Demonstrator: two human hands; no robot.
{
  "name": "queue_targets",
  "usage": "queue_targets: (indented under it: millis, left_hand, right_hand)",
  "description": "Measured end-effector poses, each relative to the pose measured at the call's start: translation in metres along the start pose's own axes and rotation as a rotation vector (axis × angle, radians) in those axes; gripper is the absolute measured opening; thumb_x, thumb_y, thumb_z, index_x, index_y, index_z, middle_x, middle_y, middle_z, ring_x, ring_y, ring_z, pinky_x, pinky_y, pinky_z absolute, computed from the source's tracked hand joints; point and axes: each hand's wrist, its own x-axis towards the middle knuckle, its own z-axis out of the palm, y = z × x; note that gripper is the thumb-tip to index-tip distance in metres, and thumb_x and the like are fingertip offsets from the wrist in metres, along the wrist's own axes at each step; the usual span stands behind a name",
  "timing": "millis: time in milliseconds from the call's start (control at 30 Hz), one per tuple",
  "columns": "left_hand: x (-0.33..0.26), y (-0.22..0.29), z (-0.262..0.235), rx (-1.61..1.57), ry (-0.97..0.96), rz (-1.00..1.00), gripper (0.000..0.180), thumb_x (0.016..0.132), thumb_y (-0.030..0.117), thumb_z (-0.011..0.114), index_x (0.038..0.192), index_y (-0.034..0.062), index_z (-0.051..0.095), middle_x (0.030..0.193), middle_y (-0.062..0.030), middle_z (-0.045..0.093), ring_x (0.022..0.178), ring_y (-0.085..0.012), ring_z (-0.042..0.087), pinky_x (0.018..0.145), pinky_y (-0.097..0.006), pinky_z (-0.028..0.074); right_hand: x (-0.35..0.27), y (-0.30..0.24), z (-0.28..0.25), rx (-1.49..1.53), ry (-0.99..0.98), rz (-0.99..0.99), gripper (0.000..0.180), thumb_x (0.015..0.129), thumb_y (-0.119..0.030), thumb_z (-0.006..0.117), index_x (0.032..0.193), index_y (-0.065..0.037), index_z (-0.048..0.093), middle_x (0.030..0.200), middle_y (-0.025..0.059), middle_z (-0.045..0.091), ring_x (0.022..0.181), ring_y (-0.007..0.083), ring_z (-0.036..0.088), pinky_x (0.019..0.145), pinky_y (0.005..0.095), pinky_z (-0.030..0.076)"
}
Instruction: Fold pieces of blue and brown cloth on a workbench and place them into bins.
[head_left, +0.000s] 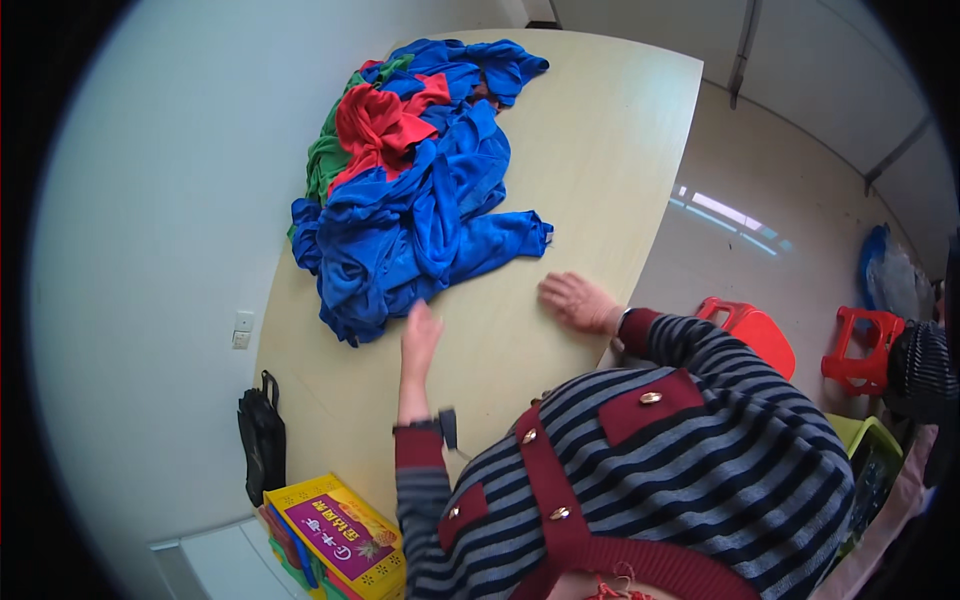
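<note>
A heap of crumpled cloths lies along the far left of the table. Most are blue cloths, with a red cloth bunched on top and a green cloth showing at the wall side. My left hand is just in front of the heap's near edge, seen side-on and slightly blurred. Its fingers point toward the blue cloth, and no cloth shows in them. My right hand rests palm down on the tabletop with fingers spread, near the table's right edge and a little short of a blue cloth end.
By the wall stand a black pouch and a yellow and purple box. Red plastic stools are on the floor to the right, with a yellow-green bin beside me. The white wall borders the table's left side.
</note>
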Motion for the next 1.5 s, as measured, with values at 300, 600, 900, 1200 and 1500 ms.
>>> queue_targets:
  millis: [300, 600, 900, 1200, 1500]
  left_hand:
    - [0.143, 0.024, 0.105, 0.222, 0.156, 0.013, 0.020, 0.081, 0.020, 0.070, 0.084, 0.0007, 0.066, 0.075, -0.0177, 0.066, 0.070, -0.0180, 0.062, 0.063, -0.038, 0.050]
    - [-0.038, 0.096, 0.214, -0.198, -0.627, -0.113, 0.022, 0.092, 0.019, 0.063, 0.104, 0.0006, 0.065, 0.086, -0.0016, 0.064, 0.080, -0.0104, 0.058, 0.076, -0.030, 0.049]
    - [-0.112, 0.027, 0.157, -0.139, -0.512, -0.172, 0.025, 0.094, 0.021, 0.062, 0.106, -0.0006, 0.063, 0.091, -0.0045, 0.067, 0.079, -0.0123, 0.062, 0.073, -0.030, 0.051]
    - [-0.167, -0.022, 0.092, -0.362, -0.226, -0.463, 0.019, 0.095, 0.021, 0.062, 0.098, 0.0021, 0.064, 0.076, -0.0049, 0.064, 0.067, -0.0128, 0.062, 0.063, -0.027, 0.051]
    - [-0.071, -0.033, 0.009, -0.034, 0.384, -0.193, 0.015, 0.090, 0.018, 0.064, 0.096, 0.0038, 0.065, 0.075, -0.0067, 0.067, 0.066, -0.0181, 0.064, 0.062, -0.031, 0.050]
  right_hand:
    - [-0.010, 0.052, -0.029, 0.043, 0.032, 0.059, 0.047, 0.088, -0.026, 0.057, 0.132, -0.008, 0.053, 0.145, 0.0125, 0.046, 0.140, 0.0301, 0.035, 0.116, 0.0448, 0.028]
    - [-0.020, 0.056, -0.046, 1.214, 0.138, 0.741, 0.041, 0.096, -0.027, 0.055, 0.131, -0.005, 0.054, 0.137, 0.0151, 0.053, 0.126, 0.0316, 0.049, 0.108, 0.0428, 0.039]
    - [0.015, -0.007, -0.131, 1.775, 0.353, 0.826, 0.038, 0.101, -0.034, 0.054, 0.122, -0.003, 0.062, 0.098, 0.0113, 0.069, 0.082, 0.0215, 0.067, 0.075, 0.0360, 0.057]
    - [0.146, 0.129, -0.277, -0.149, 0.571, 0.205, 0.016, 0.095, -0.018, 0.058, 0.087, -0.005, 0.065, 0.088, 0.0095, 0.070, 0.080, 0.0249, 0.067, 0.071, 0.0329, 0.052]
    - [0.143, 0.265, -0.093, -0.591, 0.049, 0.060, 0.019, 0.091, -0.018, 0.052, 0.081, -0.007, 0.064, 0.084, 0.0167, 0.065, 0.078, 0.0331, 0.064, 0.065, 0.0446, 0.053]
